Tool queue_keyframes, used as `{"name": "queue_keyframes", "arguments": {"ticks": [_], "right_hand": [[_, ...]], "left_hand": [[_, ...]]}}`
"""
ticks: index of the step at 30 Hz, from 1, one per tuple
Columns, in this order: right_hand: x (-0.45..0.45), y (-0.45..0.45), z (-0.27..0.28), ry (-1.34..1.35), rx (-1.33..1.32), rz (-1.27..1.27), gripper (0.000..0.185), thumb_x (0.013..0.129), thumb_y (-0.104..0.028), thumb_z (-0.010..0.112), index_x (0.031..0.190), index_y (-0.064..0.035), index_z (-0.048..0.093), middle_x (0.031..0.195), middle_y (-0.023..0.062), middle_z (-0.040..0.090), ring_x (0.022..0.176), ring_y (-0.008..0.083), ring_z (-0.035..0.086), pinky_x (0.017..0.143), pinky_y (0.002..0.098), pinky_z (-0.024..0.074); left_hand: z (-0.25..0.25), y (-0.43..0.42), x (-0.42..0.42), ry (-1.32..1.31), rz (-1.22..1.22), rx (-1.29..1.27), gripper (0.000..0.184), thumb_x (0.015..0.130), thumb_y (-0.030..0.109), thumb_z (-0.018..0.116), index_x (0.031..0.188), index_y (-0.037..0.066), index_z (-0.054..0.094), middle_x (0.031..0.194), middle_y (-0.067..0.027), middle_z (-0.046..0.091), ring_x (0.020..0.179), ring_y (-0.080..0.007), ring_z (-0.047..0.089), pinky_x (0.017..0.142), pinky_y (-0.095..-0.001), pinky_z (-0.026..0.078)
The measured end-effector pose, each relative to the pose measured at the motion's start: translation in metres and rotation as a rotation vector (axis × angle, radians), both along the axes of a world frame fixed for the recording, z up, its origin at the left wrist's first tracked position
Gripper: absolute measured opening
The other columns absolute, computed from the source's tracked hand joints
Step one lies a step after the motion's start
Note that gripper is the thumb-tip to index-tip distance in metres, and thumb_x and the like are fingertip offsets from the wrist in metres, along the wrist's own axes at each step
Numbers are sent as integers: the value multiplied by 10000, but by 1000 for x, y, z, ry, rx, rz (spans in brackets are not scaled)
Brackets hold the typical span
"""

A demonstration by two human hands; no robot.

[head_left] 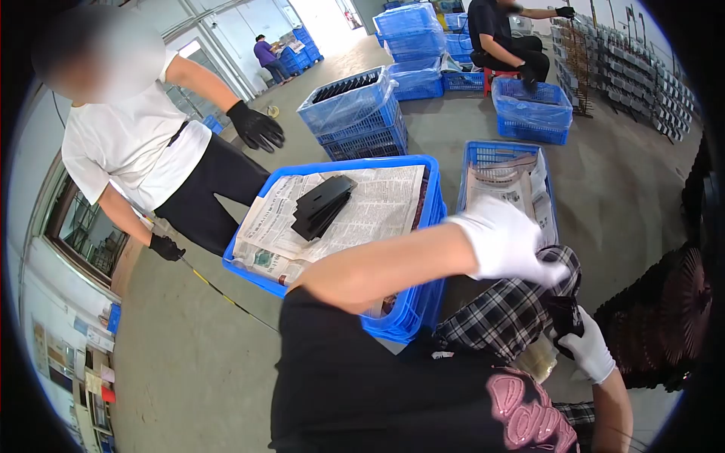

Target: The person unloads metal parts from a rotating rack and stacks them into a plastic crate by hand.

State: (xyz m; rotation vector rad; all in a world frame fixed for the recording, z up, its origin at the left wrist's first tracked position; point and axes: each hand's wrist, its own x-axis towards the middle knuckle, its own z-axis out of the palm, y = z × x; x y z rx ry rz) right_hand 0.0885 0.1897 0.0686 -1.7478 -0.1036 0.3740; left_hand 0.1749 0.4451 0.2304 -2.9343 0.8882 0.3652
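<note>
While right hand (590,349) grips dark piece (565,321) beside plaid cloth (498,313), we see left hand (507,240) reaching over cloth, motion-blurred; cannot tell whether open or closed. We log fanned black plates (323,208) lying on newspaper (377,198) in blue crate (387,161). Near crate, we note co-worker (147,143), one black-gloved hand (255,128) open, other (166,248) holding thin rod (219,291).

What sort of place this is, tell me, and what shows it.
Probably a factory or workshop floor: thin black parts lie on newspaper in a blue crate, plastic-lined crates stand beyond, and racks hold rows of small pieces.
</note>
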Motion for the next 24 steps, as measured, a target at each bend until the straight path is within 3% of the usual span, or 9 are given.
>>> {"name": "queue_keyframes", "arguments": {"ticks": [2,5,8,13,16,20,22,23,24], "right_hand": [[3,-1,4,81,77,-10,442,698,11,485,1129,53,571,887,133,672,758,214,612,702,274,493],[4,-7,10,323,304,-64,408,697,-3,491,1090,66,571,867,153,668,750,231,617,696,289,499],[3,-13,13,271,354,-85,389,692,-15,495,1064,72,571,856,165,663,742,247,620,694,303,505],[0,-21,14,209,421,-132,386,700,-23,495,1067,80,561,858,175,656,753,251,616,715,315,508],[-4,-26,13,203,437,-160,401,712,-18,490,1095,82,550,872,173,654,770,239,607,739,314,504],[-11,-30,4,190,460,-230,398,718,-16,484,1098,82,551,884,181,649,788,255,611,753,324,506],[-14,-31,7,178,466,-236,399,718,-14,484,1098,84,551,888,182,648,791,257,611,755,326,507],[-14,-31,9,172,472,-236,399,718,-12,483,1099,85,551,892,184,648,794,259,611,758,329,507],[-14,-31,11,169,477,-233,400,717,-10,482,1099,87,551,896,185,647,797,261,611,761,331,508]], "left_hand": [[6,48,12,-62,151,-279,845,896,736,259,868,32,726,851,-178,728,736,-365,680,712,-436,523],[14,137,22,-122,535,-191,965,889,797,206,1101,11,724,1053,-184,723,874,-318,690,813,-418,541],[-11,242,23,-34,780,-360,869,906,757,364,1186,5,698,1188,-140,699,1039,-334,665,939,-397,511],[-70,339,3,-248,776,-167,765,946,665,368,1141,12,713,1192,-138,704,1037,-317,679,905,-414,518],[-79,349,-2,-352,772,-82,716,966,620,369,1119,15,720,1194,-137,707,1035,-309,685,888,-422,522],[-60,326,0,-649,1138,-116,634,976,536,359,971,32,744,1022,-150,739,886,-327,697,796,-439,525],[-55,288,-8,-655,1014,-47,600,971,499,349,861,53,735,862,-144,733,748,-366,667,711,-449,505],[-22,235,-19,-453,1066,-153,500,987,453,429,947,49,721,953,-156,725,780,-326,661,729,-391,511],[-23,207,-23,-520,848,-358,440,978,413,480,961,44,718,962,-136,729,776,-308,659,726,-376,510]]}}
